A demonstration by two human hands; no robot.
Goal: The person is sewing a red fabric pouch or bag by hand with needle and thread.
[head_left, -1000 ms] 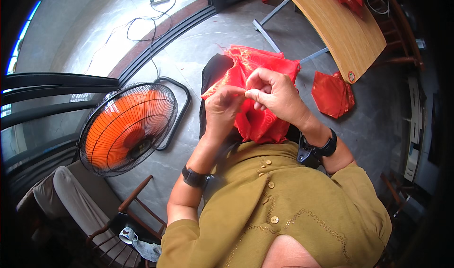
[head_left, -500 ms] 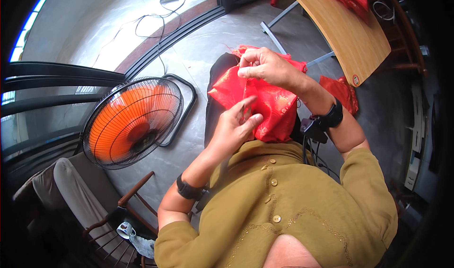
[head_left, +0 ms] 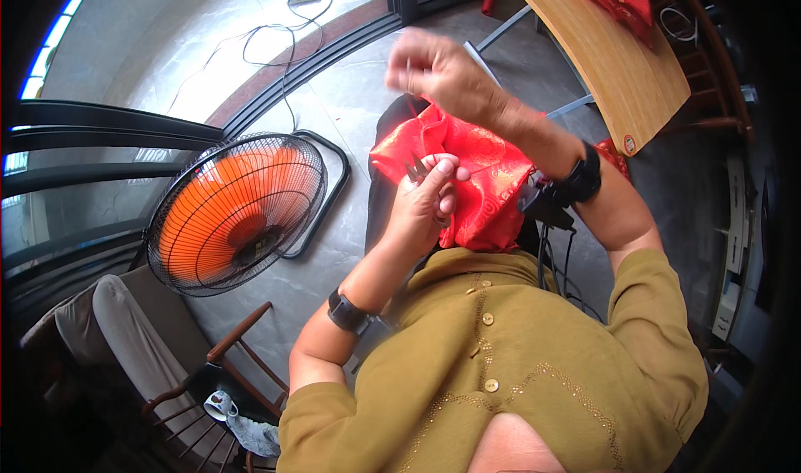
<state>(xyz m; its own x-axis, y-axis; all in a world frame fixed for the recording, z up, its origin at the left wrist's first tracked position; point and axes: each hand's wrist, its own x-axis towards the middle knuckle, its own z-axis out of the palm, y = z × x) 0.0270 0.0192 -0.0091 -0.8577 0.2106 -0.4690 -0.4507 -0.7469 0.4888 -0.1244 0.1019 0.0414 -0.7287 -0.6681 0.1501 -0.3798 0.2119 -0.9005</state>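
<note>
Left hand [head_left: 422,208] closed around dark pronged tool [head_left: 415,168]; blurred right hand [head_left: 444,72], grip impossible to tell; round sticker [head_left: 629,144] unreadable.

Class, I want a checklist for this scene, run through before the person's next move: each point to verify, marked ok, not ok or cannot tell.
1. Shiny red, gold-patterned cloth on the lap: ok.
2. Cloth lying smooth: not ok; it is rumpled and folded.
3. Small dark two-pronged tool held in the bare left hand: ok, its points stick out past the thumb.
4. Bare right hand steady and sharp in view: not ok; it is held up, blurred.
5. Needle or thread in the right fingers: cannot tell, too blurred.
6. Round orange fan with black wire guard apart from the cloth: ok.
</note>
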